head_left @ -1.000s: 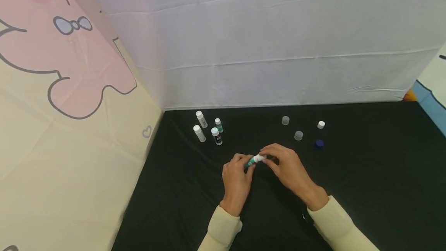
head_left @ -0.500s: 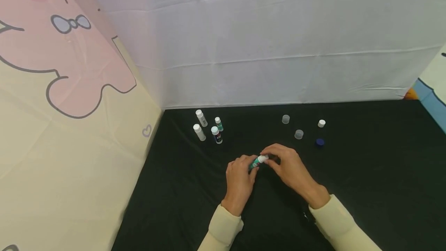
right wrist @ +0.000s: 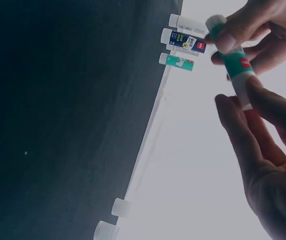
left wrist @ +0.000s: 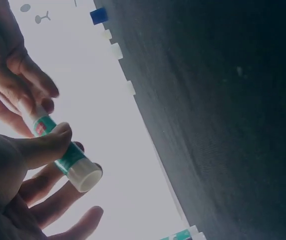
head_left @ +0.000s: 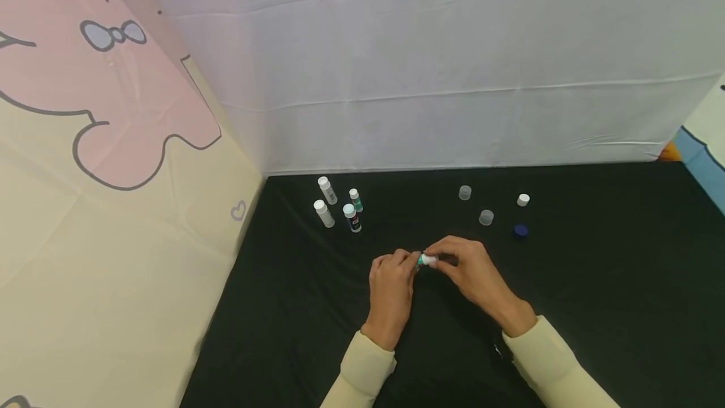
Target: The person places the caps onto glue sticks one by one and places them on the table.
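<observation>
A green glue stick with white ends (right wrist: 236, 62) is held between both hands over the black table. My left hand (head_left: 391, 291) grips its green body between thumb and fingers, as the left wrist view shows. My right hand (head_left: 476, 276) pinches the white end on the other side with thumb and fingertips. Part of that end is hidden by those fingers; I cannot tell whether a cap is on it. The opposite end, a pale round base (left wrist: 85, 175), pokes out past the left thumb.
Several capped glue sticks stand at the back left: two white ones (head_left: 327, 191), a dark blue one (head_left: 352, 219) and a small green one (head_left: 356, 201). At the back right lie two clear caps (head_left: 486, 218), a white cap (head_left: 523, 200) and a blue cap (head_left: 520, 231).
My left hand has shifted slightly right, toward the right hand, and now covers more of the green body. The right hand keeps its pinch on the white end. The other items stay put.
</observation>
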`<state>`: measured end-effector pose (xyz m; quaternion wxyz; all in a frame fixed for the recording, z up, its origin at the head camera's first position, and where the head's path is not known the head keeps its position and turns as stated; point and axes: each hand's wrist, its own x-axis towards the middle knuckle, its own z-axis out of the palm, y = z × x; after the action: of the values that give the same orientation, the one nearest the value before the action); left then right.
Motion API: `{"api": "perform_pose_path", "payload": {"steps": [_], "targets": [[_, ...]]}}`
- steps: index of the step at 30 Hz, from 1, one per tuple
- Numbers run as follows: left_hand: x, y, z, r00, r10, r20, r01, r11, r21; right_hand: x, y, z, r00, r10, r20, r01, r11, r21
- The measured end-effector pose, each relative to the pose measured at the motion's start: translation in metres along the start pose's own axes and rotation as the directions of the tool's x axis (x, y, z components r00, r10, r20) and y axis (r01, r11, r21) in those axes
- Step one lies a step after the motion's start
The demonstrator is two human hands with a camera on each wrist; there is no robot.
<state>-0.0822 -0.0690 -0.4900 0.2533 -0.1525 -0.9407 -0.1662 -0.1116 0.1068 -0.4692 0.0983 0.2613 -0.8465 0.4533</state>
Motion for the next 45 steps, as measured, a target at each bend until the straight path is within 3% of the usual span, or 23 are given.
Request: {"api": "perform_pose_path", "payload": {"steps": [6, 15, 22, 26, 33, 38, 45], "targets": [[-0.001, -0.001, -0.002, 0.999, 0.030, 0.036, -0.030, 0.999, -0.017, -0.001, 0.006, 0.000, 1.000, -0.020, 0.007, 0.020, 0.998, 0.055], [-0.004, 0.002, -0.006, 0.998, 0.061, 0.012, -0.059, 0.987, -0.147, 0.001, 0.006, -0.004, 0.999, 0.010, 0.038, -0.016, 0.983, 0.181], [-0.008, 0.000, -0.004, 0.995, 0.099, 0.007, -0.097, 0.986, -0.139, 0.000, 0.005, -0.003, 0.996, 0.043, 0.073, -0.056, 0.979, 0.195], [-0.004, -0.003, -0.006, 0.997, 0.054, 0.047, -0.048, 0.991, -0.128, 0.000, 0.005, 0.004, 0.997, 0.063, 0.051, -0.070, 0.986, 0.152], [0.006, -0.008, -0.007, 0.995, -0.008, 0.101, 0.009, 1.000, -0.011, -0.002, 0.005, 0.012, 0.994, 0.105, 0.031, -0.108, 0.989, 0.101], [0.008, -0.015, -0.003, 0.992, -0.053, 0.113, 0.051, 0.998, 0.020, -0.004, 0.009, 0.008, 0.991, 0.134, 0.012, -0.134, 0.989, 0.060], [0.008, -0.028, 0.003, 0.982, -0.105, 0.156, 0.104, 0.994, 0.009, -0.009, 0.022, -0.007, 0.984, 0.174, -0.026, -0.175, 0.982, -0.069]]}}
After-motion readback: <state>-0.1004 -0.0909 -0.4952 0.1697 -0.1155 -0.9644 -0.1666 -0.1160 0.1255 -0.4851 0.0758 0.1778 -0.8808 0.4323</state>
